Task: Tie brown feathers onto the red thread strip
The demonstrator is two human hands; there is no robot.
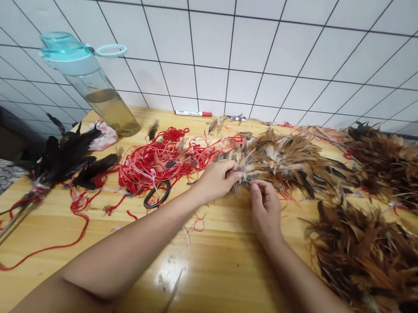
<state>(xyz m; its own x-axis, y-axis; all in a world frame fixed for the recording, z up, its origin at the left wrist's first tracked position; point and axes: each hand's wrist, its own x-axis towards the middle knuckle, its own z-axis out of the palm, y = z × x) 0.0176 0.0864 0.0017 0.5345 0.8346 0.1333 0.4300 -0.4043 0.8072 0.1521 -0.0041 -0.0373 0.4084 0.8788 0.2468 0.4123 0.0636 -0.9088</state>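
Two bare hands meet at the near end of a bundle of brown and tan feathers [281, 157] lying on the glossy wooden tabletop [217, 274]. The left hand [218, 178] pinches the quill ends from the left, fingers closed on them; the right hand [264, 206] touches the same tip from below, fingers narrowly curled. The bundle's long axis runs away to the right. A tangle of red cord [155, 162] lies just left.

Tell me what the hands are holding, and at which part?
Both the left hand and right hand pinch a bunch of brown feathers at its near, quill end.
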